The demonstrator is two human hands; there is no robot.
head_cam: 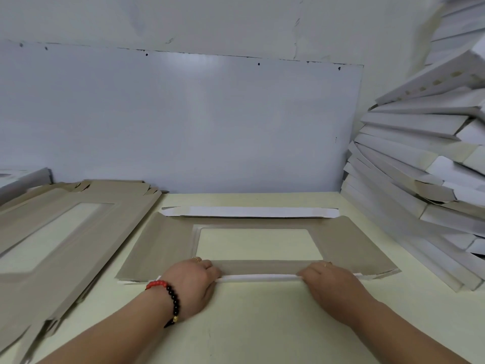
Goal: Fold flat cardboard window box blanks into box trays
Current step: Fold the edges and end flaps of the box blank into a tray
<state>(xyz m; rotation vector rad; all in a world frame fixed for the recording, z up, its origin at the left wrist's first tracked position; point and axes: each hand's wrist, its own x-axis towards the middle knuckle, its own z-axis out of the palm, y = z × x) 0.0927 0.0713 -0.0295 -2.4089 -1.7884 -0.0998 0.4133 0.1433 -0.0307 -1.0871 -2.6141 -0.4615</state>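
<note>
Fingers of the left hand [193, 278] and right hand [329, 281] curl over the near flap [258, 277] of a window box blank [162, 248], gripping it between them; the blank lies flat on the desk [252, 324] just beyond the fingers, flat blanks [52, 232] stacked left, folded trays [420, 179] piled right

Both forearms reach forward from the bottom edge, converging slightly. The left hand [193, 283] lies knuckles up, its fingers [210, 266] curled forward and down over a folded edge, thumb side toward the middle. A bracelet [168, 292] of red and black beads circles the left wrist. The right hand [332, 283] mirrors it, fingers curled over the same edge; whether the thumbs pinch from beneath is hidden. Each hand seems to wear a ring.
</note>
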